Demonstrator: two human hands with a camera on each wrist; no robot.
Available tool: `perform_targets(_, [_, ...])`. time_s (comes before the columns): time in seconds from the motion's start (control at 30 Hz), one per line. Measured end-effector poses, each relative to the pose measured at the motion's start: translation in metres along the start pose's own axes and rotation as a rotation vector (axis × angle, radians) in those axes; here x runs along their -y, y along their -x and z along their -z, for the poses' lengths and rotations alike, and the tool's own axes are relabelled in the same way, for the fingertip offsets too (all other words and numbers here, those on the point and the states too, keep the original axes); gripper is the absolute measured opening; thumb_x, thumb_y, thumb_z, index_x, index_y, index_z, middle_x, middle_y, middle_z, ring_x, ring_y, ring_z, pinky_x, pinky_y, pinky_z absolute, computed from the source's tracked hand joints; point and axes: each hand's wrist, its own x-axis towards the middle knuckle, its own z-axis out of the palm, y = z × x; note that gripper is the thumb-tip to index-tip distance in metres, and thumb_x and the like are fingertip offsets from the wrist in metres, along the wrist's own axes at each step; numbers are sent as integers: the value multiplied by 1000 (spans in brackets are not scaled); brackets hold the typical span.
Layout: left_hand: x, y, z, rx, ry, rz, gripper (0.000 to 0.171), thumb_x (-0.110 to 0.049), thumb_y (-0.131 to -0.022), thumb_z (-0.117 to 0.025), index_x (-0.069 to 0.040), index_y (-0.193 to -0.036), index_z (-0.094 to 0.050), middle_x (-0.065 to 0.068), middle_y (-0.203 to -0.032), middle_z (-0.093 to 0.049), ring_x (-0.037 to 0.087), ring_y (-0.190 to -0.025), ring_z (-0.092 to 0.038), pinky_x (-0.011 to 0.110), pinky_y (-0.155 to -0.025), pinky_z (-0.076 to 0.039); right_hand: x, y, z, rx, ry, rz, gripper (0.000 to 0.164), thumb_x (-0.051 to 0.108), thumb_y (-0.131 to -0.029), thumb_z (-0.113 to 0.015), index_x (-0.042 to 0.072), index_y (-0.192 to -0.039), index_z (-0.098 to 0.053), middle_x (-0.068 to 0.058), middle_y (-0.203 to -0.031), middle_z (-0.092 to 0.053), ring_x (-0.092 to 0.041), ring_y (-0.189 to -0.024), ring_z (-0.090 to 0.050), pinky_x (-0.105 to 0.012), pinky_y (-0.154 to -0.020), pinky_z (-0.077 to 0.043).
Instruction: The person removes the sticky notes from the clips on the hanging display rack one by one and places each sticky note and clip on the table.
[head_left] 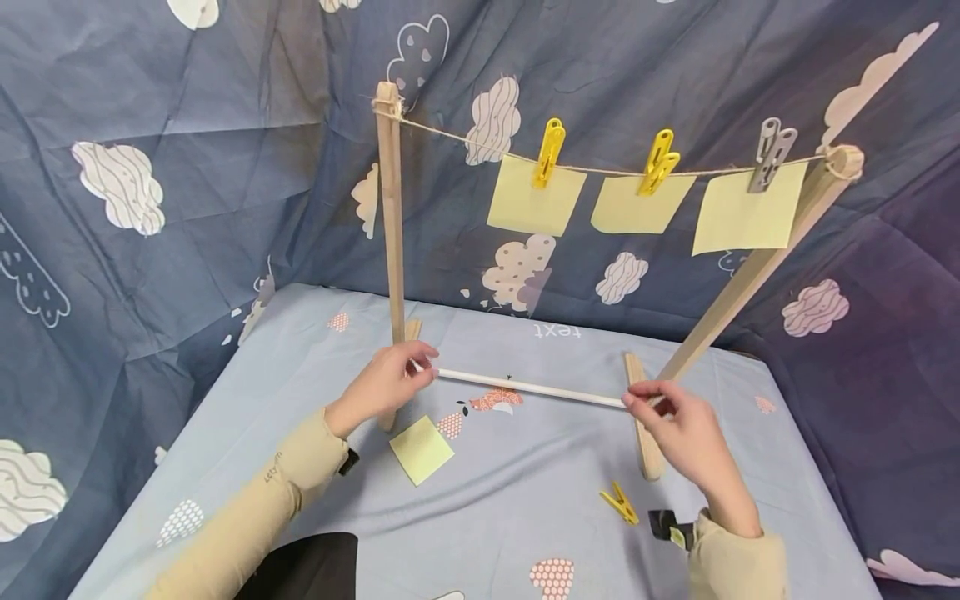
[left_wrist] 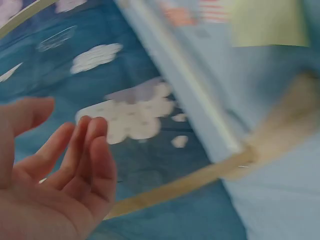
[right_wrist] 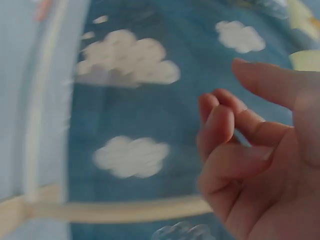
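Observation:
In the head view my left hand (head_left: 386, 383) is by the foot of the left wooden post (head_left: 392, 225), over one end of a white rod (head_left: 532, 387). My right hand (head_left: 686, 429) is over the rod's other end, by the right wooden post (head_left: 757, 258). The left wrist view shows the rod (left_wrist: 185, 75) apart from that hand, whose loosely curled fingers (left_wrist: 102, 165) hold nothing. Likewise, the right wrist view shows thumb and fingers (right_wrist: 216, 125) apart from the rod (right_wrist: 37, 115) with nothing between them.
A string (head_left: 468, 137) joins the posts, bearing three yellow paper notes (head_left: 536, 204) under two yellow clothespins (head_left: 550, 152) and a grey clothespin (head_left: 771, 157). On the blue cloth (head_left: 510, 492) lie another note (head_left: 422, 450) and a yellow clothespin (head_left: 620, 503).

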Motion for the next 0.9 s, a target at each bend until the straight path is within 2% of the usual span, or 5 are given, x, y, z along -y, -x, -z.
perform_targets(0.17, [-24, -16, 25, -74, 298, 59, 19, -22, -88, -57, -13, -104, -62, 3, -90, -63, 18, -76, -61, 29, -65, -48, 38, -22, 24, -144, -72, 200, 14, 22, -83, -63, 16, -96, -65, 7, -86, -58, -1, -63, -48, -16, -51, -39])
perform_targets(0.33, [-51, -30, 44, -105, 705, 152, 23, -23, -89, -56, -8, -106, -60, 10, -97, -63, 19, -74, -63, 29, -63, -49, 90, -39, 47, -245, -218, 389, 20, 3, -79, -65, 5, -98, -65, 3, -83, -58, -2, -62, -52, -10, -53, -39])
perform_targets(0.57, [-81, -47, 50, -109, 1269, 321, 22, -14, -90, -53, -6, -110, -54, 7, -100, -61, 16, -74, -59, 23, -64, -43, 152, -59, 65, -292, -353, 449, 29, 2, -81, -62, -1, -109, -59, -7, -102, -58, -3, -69, -57, -11, -56, -43])
perform_targets(0.7, [-95, -57, 48, -110, 1404, 327, 27, -11, -90, -51, -6, -116, -52, 6, -103, -60, 17, -79, -58, 23, -68, -41, 166, -81, 65, -295, -379, 449, 31, 8, -82, -62, 5, -113, -59, -5, -109, -58, -5, -68, -59, -14, -56, -45])
perform_targets(0.9, [-117, -70, 44, -96, 1469, 272, 33, -10, -90, -51, -5, -123, -49, 12, -116, -56, 19, -85, -58, 23, -72, -41, 193, -104, 68, -301, -391, 396, 35, 16, -85, -59, 7, -118, -55, -5, -116, -57, -8, -67, -59, -19, -60, -44])
